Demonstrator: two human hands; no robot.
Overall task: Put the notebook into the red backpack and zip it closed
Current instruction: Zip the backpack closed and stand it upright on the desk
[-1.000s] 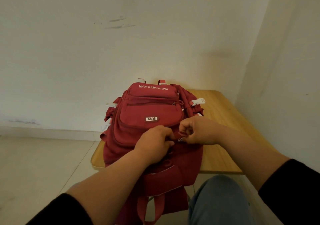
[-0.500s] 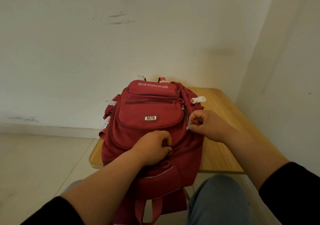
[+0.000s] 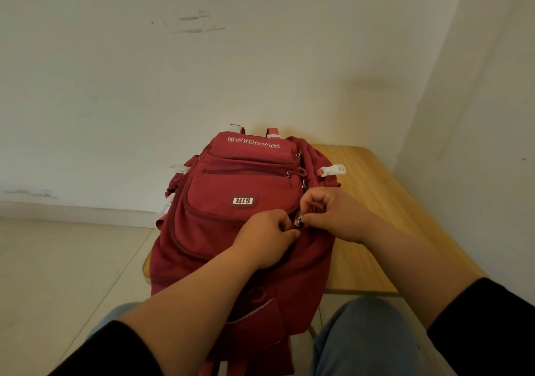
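Note:
The red backpack lies front side up on a wooden table, its near end hanging over the table's front edge toward my lap. My left hand rests on the middle of the bag with curled fingers, gripping the fabric beside the zipper. My right hand is just to its right and pinches a small metal zipper pull at the lower right corner of the front pocket. The two hands almost touch. No notebook is in sight.
The table stands in a corner, with a white wall behind it and another close on the right. A white strap buckle sticks out on the bag's right side. Tiled floor lies to the left, and my knees in jeans are under the bag.
My right hand drew the zipper pull outward along the bag's right side, then brought it back close to my left hand. The left hand stayed gripping the fabric.

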